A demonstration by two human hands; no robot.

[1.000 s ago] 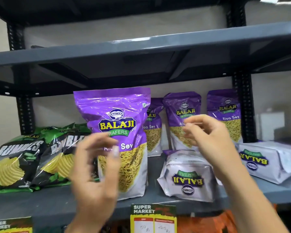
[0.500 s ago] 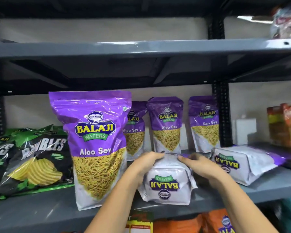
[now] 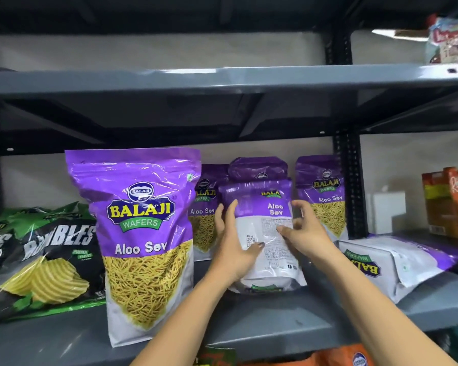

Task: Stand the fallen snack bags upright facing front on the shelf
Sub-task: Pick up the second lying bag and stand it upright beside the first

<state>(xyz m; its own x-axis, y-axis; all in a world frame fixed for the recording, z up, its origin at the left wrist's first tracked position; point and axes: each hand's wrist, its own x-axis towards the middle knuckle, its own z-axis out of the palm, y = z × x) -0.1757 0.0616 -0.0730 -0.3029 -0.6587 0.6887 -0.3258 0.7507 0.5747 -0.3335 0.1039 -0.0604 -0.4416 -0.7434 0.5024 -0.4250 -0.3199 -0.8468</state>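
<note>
Two hands on one pouch: left hand [image 3: 236,244] wraps the near-left edge of the held pouch [image 3: 262,233], thumb across its printed face; right hand [image 3: 302,233] pinches the right edge, fingertips on the small print. Both grips are closed on it, none spread.

Held pouch is tipped up nearly upright, base on the shelf [image 3: 249,326], just right of the big front pouch [image 3: 143,241]. Its back panel faces out: white label text, small "Aloo Sev". So it probably still needs a half turn to show the front.

Handling, my guess: light, crinkly plastic film, loose noodle fill that shifts and settles low. Glossy, so a bit slippery. Contents crush easily, so hold by the side seams or top seal rather than squeezing the belly. Flat bottom gusset should let it stand once the fill drops.

Room: open shelf in front of the held pouch, a clear gap to the big front pouch on its left. To its right, one more fallen pouch [image 3: 397,262] lies on its side, base toward the camera, near but apart. Next job, likely.

Behind the held pouch, three upright pouches [image 3: 325,196] sit in a back row, close enough that a turn could brush them. Upper shelf [image 3: 222,77] leaves headroom above.

Far left of the big front pouch, chip bags [image 3: 50,260] lean back.
</note>
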